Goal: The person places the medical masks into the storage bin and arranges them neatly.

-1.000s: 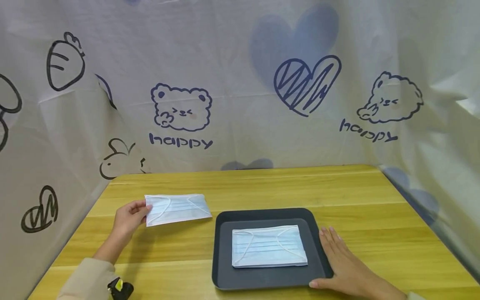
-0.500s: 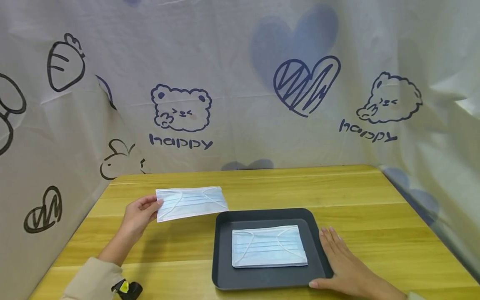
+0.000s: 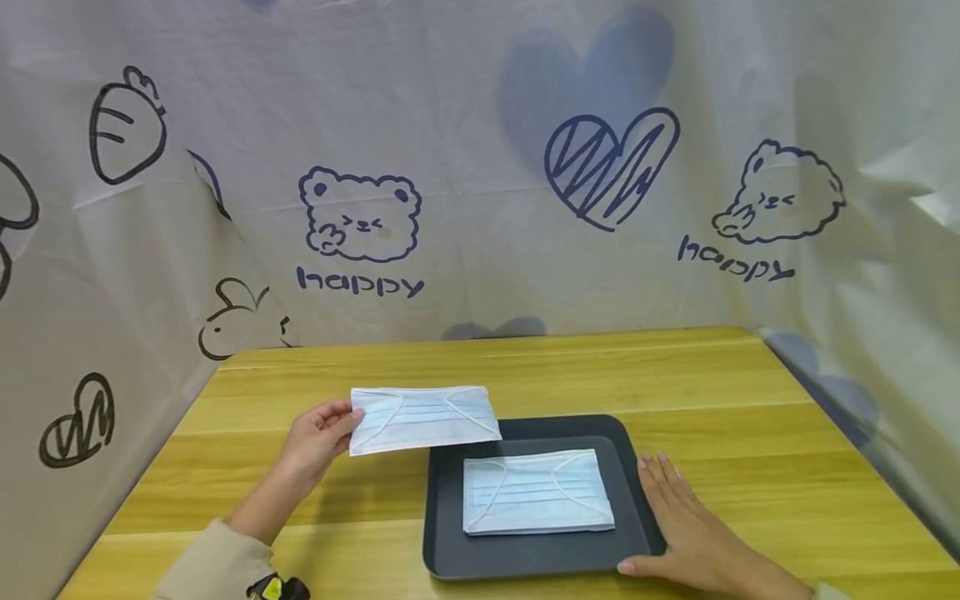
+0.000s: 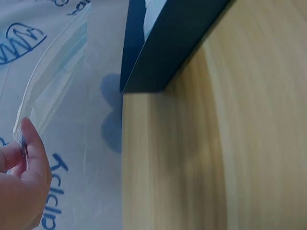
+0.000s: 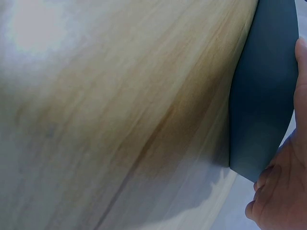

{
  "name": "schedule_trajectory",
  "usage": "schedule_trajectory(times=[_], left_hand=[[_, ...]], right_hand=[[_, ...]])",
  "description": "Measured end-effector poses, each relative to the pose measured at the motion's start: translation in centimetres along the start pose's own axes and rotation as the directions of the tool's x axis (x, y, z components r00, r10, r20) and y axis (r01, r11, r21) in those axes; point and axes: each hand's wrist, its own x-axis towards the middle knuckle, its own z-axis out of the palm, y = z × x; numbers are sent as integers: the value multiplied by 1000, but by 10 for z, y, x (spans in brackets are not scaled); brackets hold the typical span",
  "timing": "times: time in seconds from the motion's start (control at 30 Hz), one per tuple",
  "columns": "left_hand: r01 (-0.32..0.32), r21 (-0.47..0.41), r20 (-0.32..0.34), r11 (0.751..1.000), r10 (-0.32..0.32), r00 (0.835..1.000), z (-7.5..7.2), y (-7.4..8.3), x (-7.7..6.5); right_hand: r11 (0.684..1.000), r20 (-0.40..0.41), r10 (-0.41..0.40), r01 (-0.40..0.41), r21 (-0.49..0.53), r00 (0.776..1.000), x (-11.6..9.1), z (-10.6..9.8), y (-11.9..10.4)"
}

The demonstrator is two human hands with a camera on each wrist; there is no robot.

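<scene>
My left hand pinches the left end of a pale blue face mask between thumb and fingers. The mask is held in the air, its right end overlapping the far left corner of a dark grey tray in the head view. In the left wrist view the mask stretches away from the thumb and shows nearly edge-on. Flat inside the tray lies a small stack of face masks, ear loops on top. My right hand rests against the tray's right side, fingers straight and thumb at the near right corner.
The tray stands on a yellow wood-grain table. Behind and beside the table hangs a white curtain with drawn hearts, bears and writing. A black and yellow device sits at my left sleeve.
My left hand has carried the pinched mask to the right, from beside the tray to over its far left corner. The right hand and the tray have stayed in place.
</scene>
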Motion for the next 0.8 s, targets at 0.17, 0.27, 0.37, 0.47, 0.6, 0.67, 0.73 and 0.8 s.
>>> schedule_trajectory(times=[0.17, 0.27, 0.37, 0.47, 0.6, 0.67, 0.73, 0.8], left_hand=[[10, -1, 29, 1000, -10, 1000, 12, -6, -3], [8, -3, 38, 1000, -8, 999, 19, -10, -4], [9, -8, 50, 1000, -8, 999, 28, -14, -5], [16, -26, 61, 1000, -14, 998, 37, -16, -5], [5, -55, 87, 998, 0, 996, 49, -18, -5], [2, -67, 97, 998, 4, 995, 55, -19, -5], [8, -73, 101, 997, 0, 995, 62, -20, -5], [17, -81, 103, 997, -8, 995, 68, -22, -5]], right_hand=[[1000, -13, -11, 11, -17, 1000, -1, 0, -1], [1000, -15, -13, 12, -21, 1000, -1, 0, -1], [1000, -13, -9, 9, -23, 1000, -1, 0, -1], [1000, -10, -4, 4, -22, 1000, -1, 0, -1], [1000, -8, -3, 3, -18, 1000, 0, 0, 0], [1000, -11, -11, 10, -19, 1000, 0, 0, 0], [1000, -11, -15, 15, -20, 1000, 0, 0, 1], [1000, -10, -17, 17, -19, 1000, 0, -1, 1]])
